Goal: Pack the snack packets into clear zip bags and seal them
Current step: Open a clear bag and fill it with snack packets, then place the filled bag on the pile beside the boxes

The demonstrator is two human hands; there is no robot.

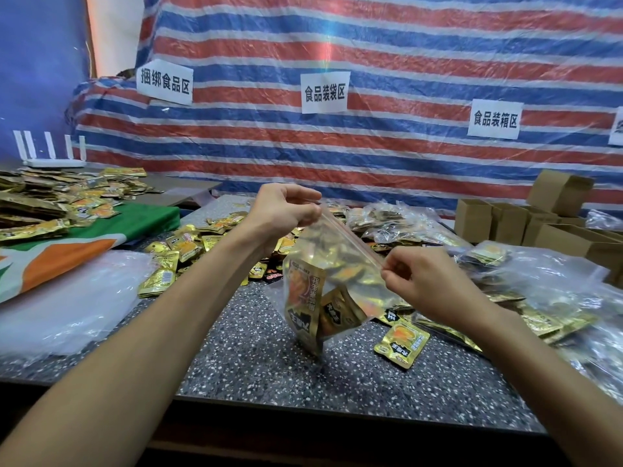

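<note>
- Head view: both forearms reach forward. The left hand [283, 210] is raised and pinches the far end of the zip strip. The right hand [426, 281] is lower and pinches the near end.
- The clear zip bag [340, 264] hangs tilted between the two hands, above the speckled table [269, 362], with gold snack packets [305, 298] inside.
- On the striped tarp [404, 45], the left sign [165, 84] reads 捆绑食品区, the middle sign [325, 92] 食品装袋区, the right sign [495, 119] 食品装箱区.

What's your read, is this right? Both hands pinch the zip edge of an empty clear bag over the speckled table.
No. The clear bag is not empty: the head view shows gold snack packets inside it. The rest stands: the left hand and the right hand pinch its zip edge over the speckled table.
</note>
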